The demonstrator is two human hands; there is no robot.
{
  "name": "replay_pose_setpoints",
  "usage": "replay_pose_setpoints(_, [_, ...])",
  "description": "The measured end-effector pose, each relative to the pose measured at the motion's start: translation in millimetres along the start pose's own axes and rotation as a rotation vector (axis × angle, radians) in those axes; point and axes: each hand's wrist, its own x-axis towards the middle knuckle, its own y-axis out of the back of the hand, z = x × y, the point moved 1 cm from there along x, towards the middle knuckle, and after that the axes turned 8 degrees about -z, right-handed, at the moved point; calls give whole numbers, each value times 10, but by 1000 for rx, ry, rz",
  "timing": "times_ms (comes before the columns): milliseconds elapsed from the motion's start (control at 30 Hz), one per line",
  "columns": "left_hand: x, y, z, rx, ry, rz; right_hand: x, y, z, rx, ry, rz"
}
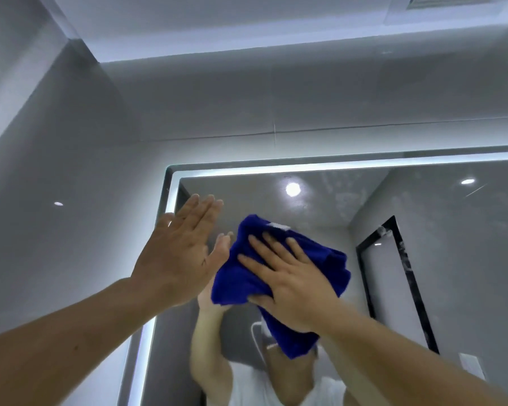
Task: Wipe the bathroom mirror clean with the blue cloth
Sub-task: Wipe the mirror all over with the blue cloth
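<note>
Two hands raised at the mirror (423, 230), its right and lower edges cut off. Right hand (288, 276), fingers spread, presses the bunched blue cloth (247, 276) to the upper-left glass. Left hand (176, 253) flat, fingers straight, holding nothing. Reflected face hidden behind cloth.

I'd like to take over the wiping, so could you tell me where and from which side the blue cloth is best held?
Lay a flat palm on the bunched middle of the blue cloth, coming from the room side as the right hand does now. It lies crumpled against the mirror, its lower end hanging loose.
</note>
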Motion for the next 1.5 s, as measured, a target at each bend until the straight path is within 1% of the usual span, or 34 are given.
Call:
replay_pose_setpoints(100, [54,70,-41,26,19,-34,110,119,431,34,-291,57])
replay_pose_setpoints(167, [72,101,-106,43,26,-48,266,208,668,66,-398,64])
replay_pose_setpoints(367, [155,131,-353,60,10,-55,739,442,1030,107,-506,59])
replay_pose_setpoints(567, [76,141,-794,106,0,-58,1157,565,1027,124,-582,59])
replay_pose_setpoints(667, [13,169,-1002,110,-9,-19,1508,587,809,116,-510,44])
replay_pose_setpoints(933, [-186,352,-1431,99,-7,15,2273,539,-141,79,-259,-20])
replay_pose_setpoints(1133, [-291,479,-1542,115,43,-23,2341,552,-195,75,-254,-105])
replay_pose_setpoints(1267, [-292,520,-1551,112,52,-29,2340,548,-209,53,-248,-96])
replay_pose_setpoints(1333, [-286,506,-1549,96,42,-23,2313,527,-288,38,-192,-85])
replay_pose_setpoints(1500, [-322,348,-1478,44,4,-3,1990,347,-777,-19,38,-86])
